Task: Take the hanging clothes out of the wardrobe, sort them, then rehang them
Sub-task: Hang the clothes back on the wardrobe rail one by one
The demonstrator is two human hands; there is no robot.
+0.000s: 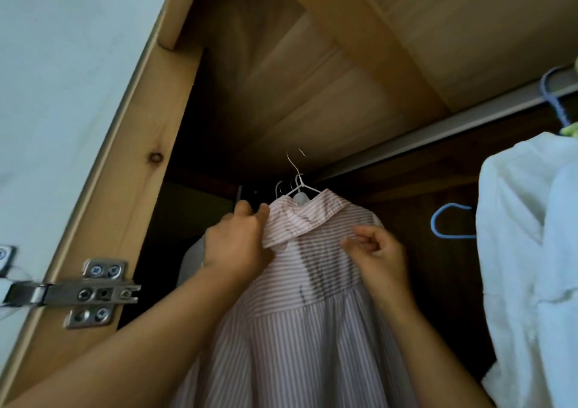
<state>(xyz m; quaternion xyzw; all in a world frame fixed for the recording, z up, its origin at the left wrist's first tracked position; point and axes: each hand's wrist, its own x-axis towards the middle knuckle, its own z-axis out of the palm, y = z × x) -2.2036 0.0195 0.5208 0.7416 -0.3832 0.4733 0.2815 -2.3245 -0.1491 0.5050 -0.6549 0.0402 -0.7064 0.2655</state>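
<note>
door (47, 101): pale panel at far left, swung open, no writing on it
hinge (78, 293): metal cup hinge with cross-head screws, fixed to the pine side panel of the wardrobe (103, 207); no brand mark readable (too blurred to tell)
wardrobe top: pine boards overhead, one dark knot at upper right
rail (438, 129): grey bar running diagonally from centre up to the right edge
left hand (236, 245): raised, thumb and fingers pinch the left collar edge of the striped shirt (306, 298), so this grip is grasping the shirt
striped shirt: pink-and-white stripes, seen from the back, collar up, hanging centre frame inside the wardrobe; no label or tag text visible
white hanger (301, 188): wire type, inside the shirt's collar; its hook is below the rail, cannot tell if it is hooked on anything
more hangers: several thin hooks bunched just behind and left of the white hanger, dark garments under them (detail lost in shadow)
right hand (380, 251): at the shirt's right shoulder, fingers curled, fingertips pinch the fabric there
blue hanger (447, 221): hangs in the dark gap right of the shirt, apart from it
white garment (531, 267): hangs at far right, on a blue hook over the rail
green item (570, 129): small scrap at right edge, above the white garment, cannot identify
</note>
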